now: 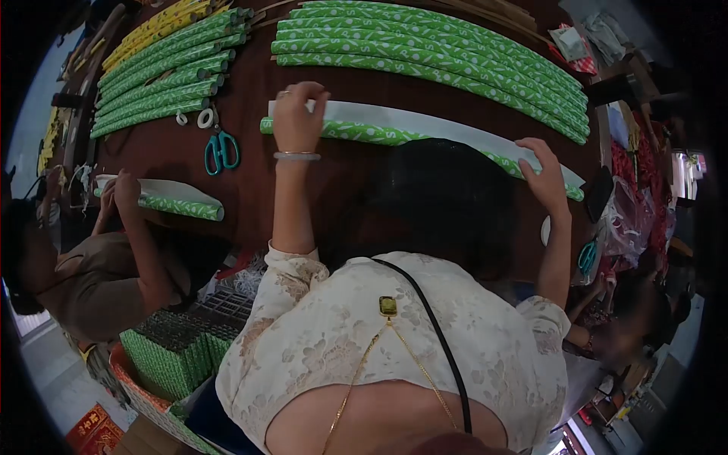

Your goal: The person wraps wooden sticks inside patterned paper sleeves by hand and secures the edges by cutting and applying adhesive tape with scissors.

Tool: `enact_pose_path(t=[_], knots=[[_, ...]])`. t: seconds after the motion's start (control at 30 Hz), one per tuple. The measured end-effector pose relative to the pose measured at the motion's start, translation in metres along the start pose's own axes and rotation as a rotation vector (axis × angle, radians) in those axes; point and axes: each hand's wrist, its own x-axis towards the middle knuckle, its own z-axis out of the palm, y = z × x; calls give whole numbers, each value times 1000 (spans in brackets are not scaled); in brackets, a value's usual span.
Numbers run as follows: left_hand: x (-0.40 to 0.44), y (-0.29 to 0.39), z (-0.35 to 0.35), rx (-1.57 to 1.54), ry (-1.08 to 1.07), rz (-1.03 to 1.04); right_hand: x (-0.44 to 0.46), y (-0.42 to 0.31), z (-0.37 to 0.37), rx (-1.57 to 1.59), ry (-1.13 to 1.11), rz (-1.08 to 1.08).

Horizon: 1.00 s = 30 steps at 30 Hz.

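A partly rolled sheet of green and white patterned wrapping paper (pixel 364 133) lies across the dark table, its white inner side showing along the far edge. My left hand (pixel 298 121), with a bracelet at the wrist, is above the roll's left end. Its fingers are curled in towards the thumb, and whatever they pinch is too small to make out. Near the right end, my right hand (pixel 542 173) rests at the paper with thumb and fingers apart. Part of the roll's middle is hidden by a dark rounded shape (pixel 455 182) in front of me.
Finished green rolls (pixel 425 57) lie side by side at the back. More green rolls (pixel 159 87) and yellow rolls (pixel 155 30) are at the left, near teal scissors (pixel 221 152) and tape rings (pixel 205 118). A co-worker (pixel 114 258) at the left handles another paper roll (pixel 182 206).
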Motion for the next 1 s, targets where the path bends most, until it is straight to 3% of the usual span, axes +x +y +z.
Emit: enact_pose_path(t=[0.07,0.13,0.2,0.3,0.57,1.0], knots=[[-8,8,9,-76,-259,-71,31,-12,15,399,-39,87],[-15,11,13,-51,-347,-34,62,-30,38,460,-177,152],[-17,7,10,-20,-491,126,94,-47,64,392,-291,35],[-20,3,13,-15,-597,105,131,-60,110,444,-430,47],[-20,17,12,99,-624,4,165,-80,132,421,-824,26],[-21,23,11,135,-608,-19,162,-77,137,570,-859,38]])
